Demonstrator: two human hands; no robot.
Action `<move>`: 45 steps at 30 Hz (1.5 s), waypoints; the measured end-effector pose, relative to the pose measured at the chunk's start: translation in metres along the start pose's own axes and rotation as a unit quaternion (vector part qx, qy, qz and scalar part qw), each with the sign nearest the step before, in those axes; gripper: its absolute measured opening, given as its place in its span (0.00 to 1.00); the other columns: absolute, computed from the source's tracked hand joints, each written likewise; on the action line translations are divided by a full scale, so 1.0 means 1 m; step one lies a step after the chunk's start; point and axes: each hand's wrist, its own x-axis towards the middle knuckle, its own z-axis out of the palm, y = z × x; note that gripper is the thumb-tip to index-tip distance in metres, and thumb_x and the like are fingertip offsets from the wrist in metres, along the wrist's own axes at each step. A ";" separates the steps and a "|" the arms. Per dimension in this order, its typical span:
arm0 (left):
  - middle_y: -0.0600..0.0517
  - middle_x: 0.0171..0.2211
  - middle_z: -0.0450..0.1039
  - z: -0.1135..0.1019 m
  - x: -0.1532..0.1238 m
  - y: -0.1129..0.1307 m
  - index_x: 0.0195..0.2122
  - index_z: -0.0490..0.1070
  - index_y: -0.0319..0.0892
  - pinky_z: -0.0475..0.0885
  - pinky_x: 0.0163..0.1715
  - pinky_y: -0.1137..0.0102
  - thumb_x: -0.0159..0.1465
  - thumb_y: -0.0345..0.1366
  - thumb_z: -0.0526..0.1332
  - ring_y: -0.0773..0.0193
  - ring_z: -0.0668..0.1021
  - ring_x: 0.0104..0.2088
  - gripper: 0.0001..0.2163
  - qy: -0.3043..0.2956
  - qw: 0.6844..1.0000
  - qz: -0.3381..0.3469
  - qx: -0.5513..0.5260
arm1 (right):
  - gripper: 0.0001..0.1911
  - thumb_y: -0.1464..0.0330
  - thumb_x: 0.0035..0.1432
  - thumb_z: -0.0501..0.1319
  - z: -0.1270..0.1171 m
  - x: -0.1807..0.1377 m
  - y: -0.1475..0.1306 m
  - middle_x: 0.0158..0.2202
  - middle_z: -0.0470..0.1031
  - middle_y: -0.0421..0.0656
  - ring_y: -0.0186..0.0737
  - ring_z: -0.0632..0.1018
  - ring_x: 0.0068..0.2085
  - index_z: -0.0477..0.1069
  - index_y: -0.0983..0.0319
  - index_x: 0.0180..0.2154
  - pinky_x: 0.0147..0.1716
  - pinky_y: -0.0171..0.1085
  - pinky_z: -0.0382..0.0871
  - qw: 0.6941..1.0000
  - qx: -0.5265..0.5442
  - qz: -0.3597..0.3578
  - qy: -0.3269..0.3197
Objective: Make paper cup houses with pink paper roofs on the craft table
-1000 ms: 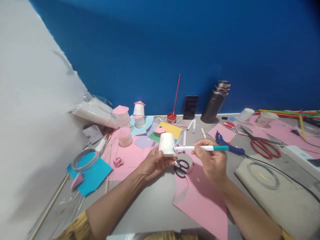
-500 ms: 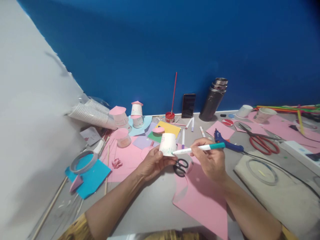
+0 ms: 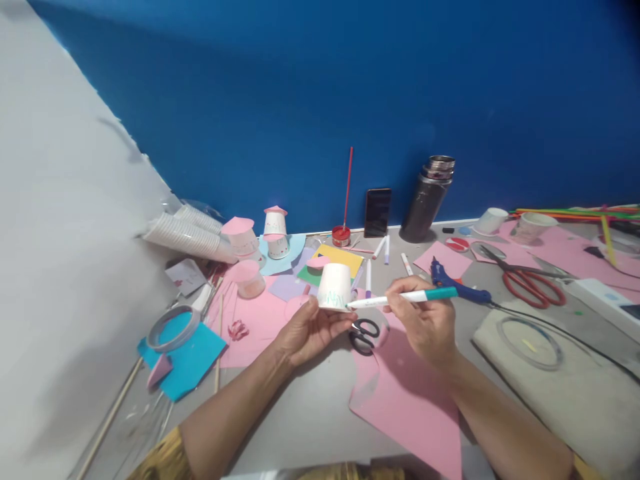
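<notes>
Two hands work above the table [image 3: 310, 413]: the left hand [image 3: 305, 330] grips an upturned paper cup [image 3: 335, 287], its inside hidden, while the right hand [image 3: 425, 320] pinches a teal marker [image 3: 400, 298], tip touching the cup's faint green scribble.

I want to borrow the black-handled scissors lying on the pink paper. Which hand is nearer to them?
Left, narrowly. The left hand holds an upturned white paper cup just left of the scissors; the right hand, gripping a teal-capped marker, sits to their right.
</notes>
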 end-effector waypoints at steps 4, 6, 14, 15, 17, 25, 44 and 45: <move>0.35 0.49 0.81 0.002 -0.001 0.001 0.57 0.71 0.28 0.80 0.51 0.68 0.60 0.48 0.74 0.54 0.85 0.46 0.33 0.009 1.000 -0.009 -0.016 | 0.06 0.69 0.61 0.64 0.001 0.000 -0.001 0.23 0.78 0.38 0.35 0.78 0.23 0.75 0.60 0.30 0.21 0.30 0.70 1.000 0.006 0.008 0.024; 0.35 0.47 0.82 0.004 -0.001 0.001 0.58 0.70 0.27 0.79 0.51 0.67 0.59 0.47 0.74 0.54 0.85 0.45 0.33 0.026 0.999 -0.012 -0.025 | 0.06 0.68 0.61 0.64 0.001 0.000 0.000 0.23 0.78 0.38 0.35 0.78 0.23 0.74 0.60 0.30 0.21 0.31 0.70 0.999 0.012 0.021 0.023; 0.32 0.50 0.80 0.007 -0.001 0.003 0.56 0.71 0.26 0.79 0.50 0.68 0.63 0.49 0.70 0.55 0.85 0.44 0.31 0.029 0.999 -0.021 -0.028 | 0.07 0.65 0.62 0.65 0.002 -0.001 0.005 0.24 0.78 0.39 0.36 0.79 0.24 0.74 0.60 0.32 0.23 0.32 0.72 0.997 0.034 0.047 0.041; 0.32 0.52 0.79 0.007 -0.001 0.004 0.56 0.72 0.26 0.79 0.50 0.68 0.64 0.49 0.69 0.55 0.85 0.45 0.30 0.026 0.999 -0.023 -0.026 | 0.07 0.65 0.62 0.65 0.003 -0.001 0.005 0.23 0.78 0.39 0.36 0.79 0.24 0.74 0.60 0.32 0.23 0.32 0.72 0.998 0.030 0.044 0.046; 0.32 0.53 0.79 0.009 -0.001 0.003 0.56 0.73 0.27 0.78 0.51 0.67 0.65 0.49 0.68 0.53 0.84 0.47 0.29 0.026 0.999 -0.028 -0.023 | 0.06 0.66 0.61 0.65 0.004 -0.001 0.005 0.23 0.77 0.38 0.36 0.78 0.23 0.74 0.60 0.31 0.22 0.32 0.71 0.998 0.015 0.039 0.052; 0.35 0.50 0.80 0.010 -0.005 -0.001 0.50 0.79 0.29 0.78 0.52 0.63 0.60 0.46 0.74 0.51 0.83 0.48 0.25 0.006 0.999 0.006 0.047 | 0.06 0.68 0.62 0.63 0.005 -0.002 0.004 0.25 0.77 0.38 0.37 0.78 0.26 0.74 0.59 0.31 0.25 0.33 0.71 0.999 -0.024 0.004 0.035; 0.36 0.48 0.81 0.009 -0.003 0.002 0.51 0.75 0.30 0.70 0.63 0.56 0.65 0.40 0.69 0.46 0.82 0.52 0.19 0.047 0.998 -0.006 -0.029 | 0.06 0.67 0.63 0.63 0.000 -0.003 0.005 0.23 0.75 0.36 0.33 0.72 0.21 0.74 0.59 0.32 0.19 0.32 0.64 1.000 -0.028 -0.001 0.006; 0.35 0.48 0.81 0.009 -0.004 0.002 0.52 0.74 0.30 0.70 0.63 0.56 0.65 0.40 0.68 0.47 0.82 0.52 0.20 0.048 0.998 -0.005 -0.031 | 0.06 0.67 0.63 0.63 0.000 -0.003 0.005 0.23 0.75 0.37 0.33 0.72 0.21 0.74 0.59 0.32 0.20 0.32 0.65 0.999 -0.034 0.001 0.014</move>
